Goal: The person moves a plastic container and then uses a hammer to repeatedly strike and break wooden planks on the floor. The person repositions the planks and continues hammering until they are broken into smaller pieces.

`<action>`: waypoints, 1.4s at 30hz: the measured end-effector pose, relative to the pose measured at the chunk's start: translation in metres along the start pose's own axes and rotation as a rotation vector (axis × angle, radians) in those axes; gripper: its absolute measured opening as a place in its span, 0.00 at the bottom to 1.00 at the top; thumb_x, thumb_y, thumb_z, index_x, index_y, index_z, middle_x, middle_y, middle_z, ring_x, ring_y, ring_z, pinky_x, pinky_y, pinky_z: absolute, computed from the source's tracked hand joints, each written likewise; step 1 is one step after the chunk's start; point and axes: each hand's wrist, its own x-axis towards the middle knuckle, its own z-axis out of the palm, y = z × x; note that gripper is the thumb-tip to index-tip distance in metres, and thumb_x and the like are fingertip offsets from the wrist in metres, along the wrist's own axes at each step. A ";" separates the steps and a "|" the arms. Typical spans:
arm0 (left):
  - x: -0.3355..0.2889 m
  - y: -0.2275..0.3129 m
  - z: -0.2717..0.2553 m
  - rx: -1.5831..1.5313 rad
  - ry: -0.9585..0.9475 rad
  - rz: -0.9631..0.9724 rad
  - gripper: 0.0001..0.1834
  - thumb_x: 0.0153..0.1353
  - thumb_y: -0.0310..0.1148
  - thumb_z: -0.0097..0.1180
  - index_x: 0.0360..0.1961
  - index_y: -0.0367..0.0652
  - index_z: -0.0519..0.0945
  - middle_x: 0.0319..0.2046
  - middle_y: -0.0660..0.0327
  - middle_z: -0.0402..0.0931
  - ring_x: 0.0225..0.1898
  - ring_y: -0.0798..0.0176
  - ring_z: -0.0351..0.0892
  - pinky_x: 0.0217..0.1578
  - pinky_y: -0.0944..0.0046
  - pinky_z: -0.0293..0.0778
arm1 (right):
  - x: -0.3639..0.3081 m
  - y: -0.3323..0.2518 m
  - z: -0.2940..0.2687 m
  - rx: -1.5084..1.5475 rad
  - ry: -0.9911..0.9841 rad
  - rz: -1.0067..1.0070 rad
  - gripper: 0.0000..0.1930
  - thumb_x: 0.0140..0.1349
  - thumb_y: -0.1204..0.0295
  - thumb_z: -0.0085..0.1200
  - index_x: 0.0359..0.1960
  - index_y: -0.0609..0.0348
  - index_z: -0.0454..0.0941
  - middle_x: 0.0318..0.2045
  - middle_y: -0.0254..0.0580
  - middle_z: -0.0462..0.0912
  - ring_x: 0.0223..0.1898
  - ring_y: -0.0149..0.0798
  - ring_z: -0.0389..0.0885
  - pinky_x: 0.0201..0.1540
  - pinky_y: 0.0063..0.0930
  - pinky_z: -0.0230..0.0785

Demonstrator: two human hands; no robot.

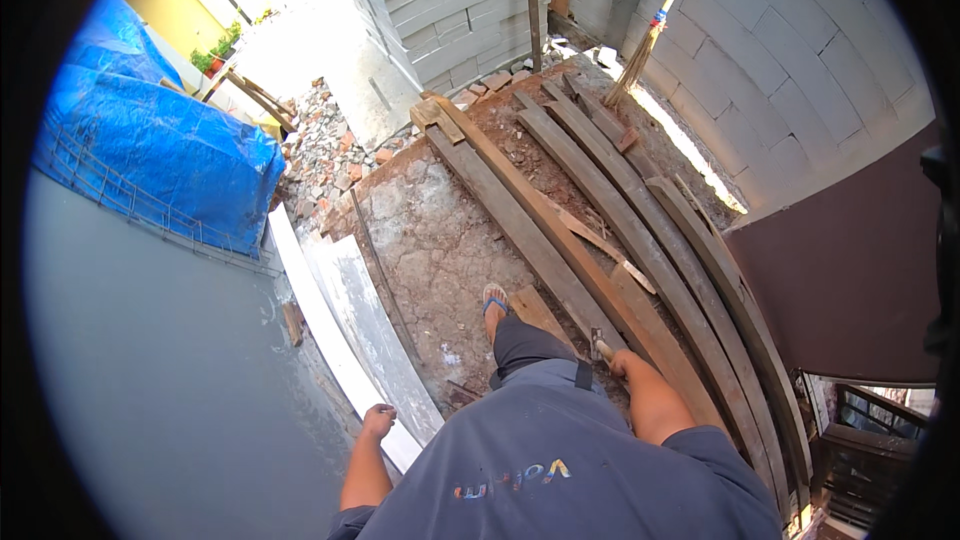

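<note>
Grey shirt (560, 460) fills the near view, me looking down over it. Left hand (378, 422) hangs loosely curled, holding nothing, just beside the white boards (350, 330) that edge the wet concrete slab (150, 360). Right hand (612, 358) grip is closed on a small tool (598, 344), maybe a hammer, can't tell for sure, right at the near end of the stacked timber planks (600, 200). Slab poured and smooth. Planks lie loose on the rough floor right of the white boards, unsorted.
</note>
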 end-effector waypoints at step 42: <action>0.385 0.635 -0.013 0.133 -0.365 0.430 0.14 0.57 0.28 0.54 0.42 0.32 0.79 0.30 0.56 0.80 0.30 0.65 0.78 0.34 0.65 0.73 | -0.120 -0.200 -0.563 1.618 0.679 -0.162 0.07 0.55 0.76 0.56 0.31 0.58 0.70 0.16 0.33 0.70 0.11 0.29 0.67 0.13 0.26 0.62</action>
